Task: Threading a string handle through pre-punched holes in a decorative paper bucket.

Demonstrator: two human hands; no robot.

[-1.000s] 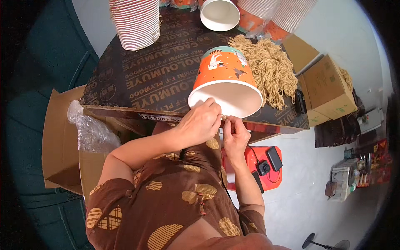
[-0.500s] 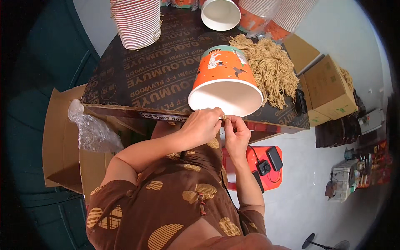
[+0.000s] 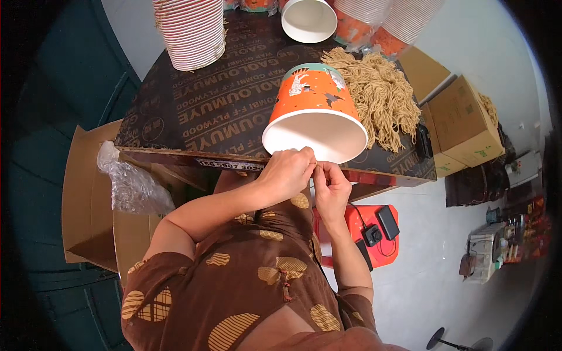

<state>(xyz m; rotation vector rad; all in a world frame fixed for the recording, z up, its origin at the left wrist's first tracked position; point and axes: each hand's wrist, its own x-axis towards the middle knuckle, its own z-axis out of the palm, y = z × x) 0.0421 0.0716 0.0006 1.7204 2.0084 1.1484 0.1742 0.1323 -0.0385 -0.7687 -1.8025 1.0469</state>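
Observation:
An orange paper bucket (image 3: 316, 93) with a green base band lies on its side at the table's front edge, its white open mouth toward me. Just below the rim, my left hand (image 3: 287, 175) and my right hand (image 3: 331, 186) meet with their fingertips pinched together. Between them shows a tiny tan bit, perhaps cord; the fingers hide most of it. Behind the bucket on the right is a loose heap of tan cords (image 3: 383, 99).
The dark printed plywood table (image 3: 216, 105) bears a tall stack of buckets (image 3: 190, 35), another white-mouthed bucket (image 3: 309, 22) and wrapped stacks (image 3: 404, 29). Cardboard boxes (image 3: 468, 123) stand at right, an opened carton (image 3: 88, 199) with clear plastic (image 3: 137, 184) at left, a red stool (image 3: 386, 251) below.
My hands stay at the bucket's rim, the fingers shifting only slightly. The whole view has moved a little; nothing has been let go or taken up visibly.

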